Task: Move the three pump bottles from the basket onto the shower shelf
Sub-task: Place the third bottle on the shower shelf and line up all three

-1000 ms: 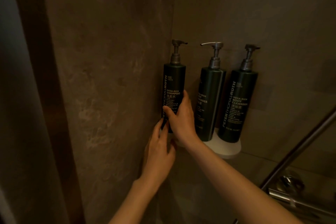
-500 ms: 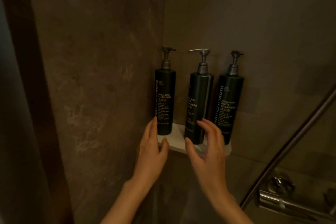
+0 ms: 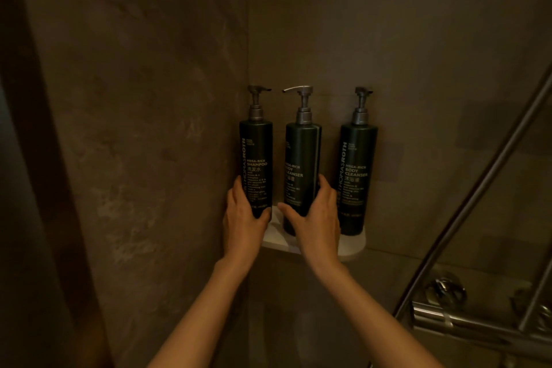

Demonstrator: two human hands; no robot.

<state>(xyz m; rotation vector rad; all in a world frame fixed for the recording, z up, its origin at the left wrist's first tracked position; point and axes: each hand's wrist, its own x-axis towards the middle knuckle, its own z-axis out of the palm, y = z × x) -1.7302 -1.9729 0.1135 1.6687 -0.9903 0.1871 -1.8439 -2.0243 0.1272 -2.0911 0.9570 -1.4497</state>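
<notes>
Where two dark stone walls meet in a corner, three tall dark green pump bottles stand upright in a row on a small white shower shelf [image 3: 355, 243]. Leftmost is the shampoo bottle [image 3: 256, 158], set close against the left wall [image 3: 134, 128], with its pump spout pointing right. Next comes the middle bottle [image 3: 302, 170], a body cleanser turned slightly so that its label is partly cut off, its long spout pointing left. On the far side stands the right bottle [image 3: 357, 176], also labelled body cleanser, a little apart from the other two.

Both of the person's bare arms reach up from below. Their left hand [image 3: 243, 218] is wrapped around the lower part of the shampoo bottle, fingers on its left side and thumb on its right. Their right hand [image 3: 316, 218] clasps the lower part of the middle bottle, thumb on its left and fingers curled round its right side, into the gap before the right bottle. Between the two thumbs a patch of bare shelf shows.

Lower right, a slanting metal rail [image 3: 478, 194] runs down to a chrome shower valve [image 3: 445, 293].
</notes>
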